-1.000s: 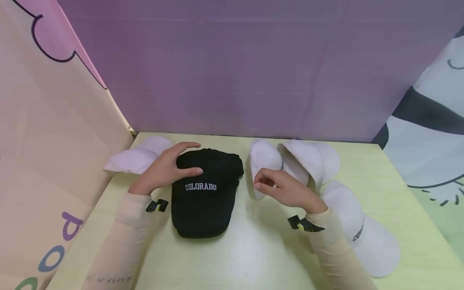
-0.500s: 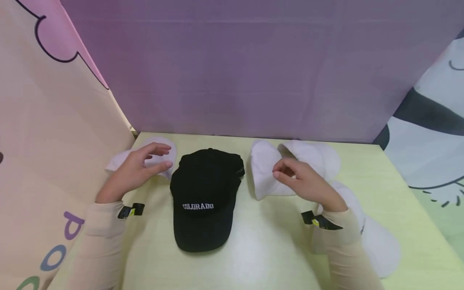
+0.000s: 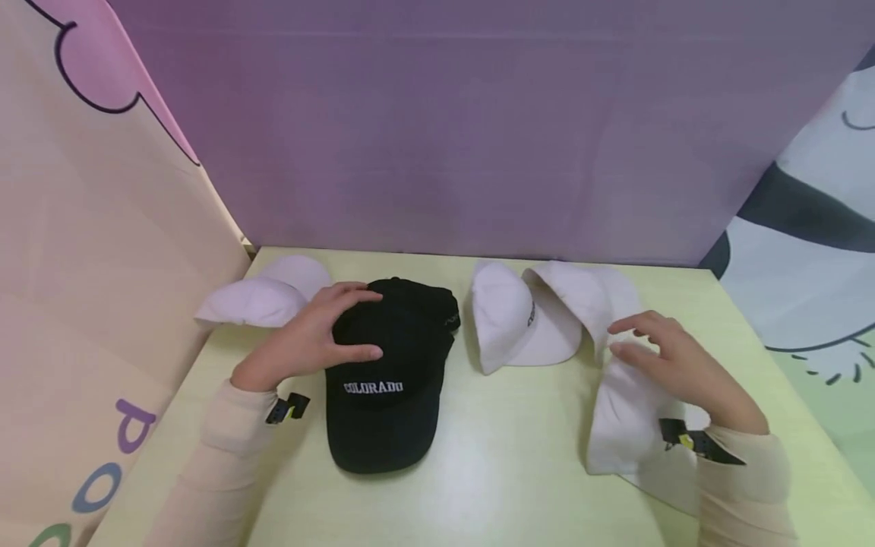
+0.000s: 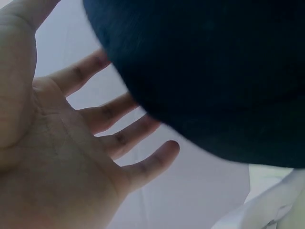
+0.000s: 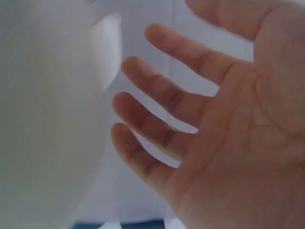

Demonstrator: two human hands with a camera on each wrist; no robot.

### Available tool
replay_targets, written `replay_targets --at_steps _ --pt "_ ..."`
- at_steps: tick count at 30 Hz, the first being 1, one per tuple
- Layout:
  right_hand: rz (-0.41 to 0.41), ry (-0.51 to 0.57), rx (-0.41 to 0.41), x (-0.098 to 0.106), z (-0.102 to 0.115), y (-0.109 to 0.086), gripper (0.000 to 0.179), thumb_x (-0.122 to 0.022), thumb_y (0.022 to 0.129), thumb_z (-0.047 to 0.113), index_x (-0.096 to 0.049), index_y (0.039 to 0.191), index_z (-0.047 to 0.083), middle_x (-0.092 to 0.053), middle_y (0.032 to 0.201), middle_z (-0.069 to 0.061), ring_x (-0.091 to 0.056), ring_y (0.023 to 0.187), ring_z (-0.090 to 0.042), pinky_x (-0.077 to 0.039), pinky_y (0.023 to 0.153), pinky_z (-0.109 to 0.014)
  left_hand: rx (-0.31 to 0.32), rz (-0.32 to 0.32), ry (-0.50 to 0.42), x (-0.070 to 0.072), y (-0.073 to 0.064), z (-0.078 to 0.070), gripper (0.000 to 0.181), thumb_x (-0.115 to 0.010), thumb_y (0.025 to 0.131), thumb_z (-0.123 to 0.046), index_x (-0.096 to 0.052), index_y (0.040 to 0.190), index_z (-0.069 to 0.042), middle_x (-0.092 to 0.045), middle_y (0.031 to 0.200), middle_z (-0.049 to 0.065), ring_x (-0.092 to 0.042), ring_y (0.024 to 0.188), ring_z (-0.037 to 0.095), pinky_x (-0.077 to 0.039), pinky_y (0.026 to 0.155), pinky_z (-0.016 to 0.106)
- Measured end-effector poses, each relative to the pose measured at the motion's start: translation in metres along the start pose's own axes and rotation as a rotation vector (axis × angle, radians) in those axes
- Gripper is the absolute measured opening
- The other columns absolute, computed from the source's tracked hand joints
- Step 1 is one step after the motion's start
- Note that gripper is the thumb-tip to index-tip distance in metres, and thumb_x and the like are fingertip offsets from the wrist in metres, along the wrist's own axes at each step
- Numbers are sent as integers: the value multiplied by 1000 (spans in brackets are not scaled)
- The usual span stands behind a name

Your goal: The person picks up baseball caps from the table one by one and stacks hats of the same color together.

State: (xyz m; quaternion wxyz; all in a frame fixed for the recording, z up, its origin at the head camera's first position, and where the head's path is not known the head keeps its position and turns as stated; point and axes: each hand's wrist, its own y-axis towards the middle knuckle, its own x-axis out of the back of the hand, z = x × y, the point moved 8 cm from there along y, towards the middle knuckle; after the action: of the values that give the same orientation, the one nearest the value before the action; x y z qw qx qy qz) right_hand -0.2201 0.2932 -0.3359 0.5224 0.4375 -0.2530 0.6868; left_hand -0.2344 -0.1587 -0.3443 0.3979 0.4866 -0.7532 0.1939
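A black baseball cap (image 3: 390, 357) with white COLORADO lettering lies brim-forward on the table. My left hand (image 3: 307, 342) is at the left side of its crown, thumb and fingers spread and overlapping the cap in the head view. In the left wrist view, the left hand (image 4: 81, 129) shows a bare palm and extended fingers beside the dark cloth. My right hand (image 3: 673, 365) hangs over the white cap (image 3: 622, 425) at the front right, partly covering it. Loosely bent, apart fingers show on the right hand (image 5: 209, 109) in the right wrist view, with nothing in them.
Behind the right hand lie two more white caps: one on its side (image 3: 502, 315), another tilted (image 3: 574, 296) against it. A further white cap (image 3: 253, 300) sits at the back left of the pale table (image 3: 492, 486). A purple cloth wall (image 3: 437, 129) closes the back.
The black cap slid slightly toward the front. My left hand drew away leftward from it, then came back to its crown. My right hand moved right, from the middle white caps to the front-right one.
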Motion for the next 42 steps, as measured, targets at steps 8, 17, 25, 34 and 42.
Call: replay_targets --at_steps 8,17,25,34,42 --pt "72 12 -77 -21 -37 -22 56 -74 95 31 -52 143 10 -46 150 -24 -37 130 -48 -33 98 -68 -34 3 62 -11 3 -7 89 -82 79 -60 -46 152 -24 -35 163 12 -31 149 35 -34 116 59" --pt "-39 74 -164 -35 -59 -34 65 -65 100 34 -42 153 5 -37 152 -33 -35 136 -57 -30 101 -77 -26 16 63 -17 6 -7 90 -82 79 -60 -44 153 -25 -32 164 11 -28 151 34 -35 116 58" --pt "-105 113 -282 -47 -57 -37 62 -58 104 38 -42 152 4 -37 152 -34 -35 138 -57 -31 103 -75 -20 16 53 -17 5 -8 88 -81 82 -58 -44 154 -23 -29 165 13 -26 152 35 -34 117 60" --pt "-181 148 -384 -53 -43 -39 57 -55 104 34 -44 148 -1 -42 146 -36 -39 135 -54 -31 105 -71 -4 9 66 -17 3 -6 88 -80 82 -58 -43 153 -24 -28 165 12 -26 152 33 -35 116 59" --pt "-259 158 -436 -56 -40 -42 56 -57 102 31 -47 144 -4 -45 139 -37 -42 127 -53 -35 98 -68 -16 -31 94 -15 3 -19 82 -78 85 -56 -45 152 -22 -31 164 10 -28 151 34 -32 117 59"
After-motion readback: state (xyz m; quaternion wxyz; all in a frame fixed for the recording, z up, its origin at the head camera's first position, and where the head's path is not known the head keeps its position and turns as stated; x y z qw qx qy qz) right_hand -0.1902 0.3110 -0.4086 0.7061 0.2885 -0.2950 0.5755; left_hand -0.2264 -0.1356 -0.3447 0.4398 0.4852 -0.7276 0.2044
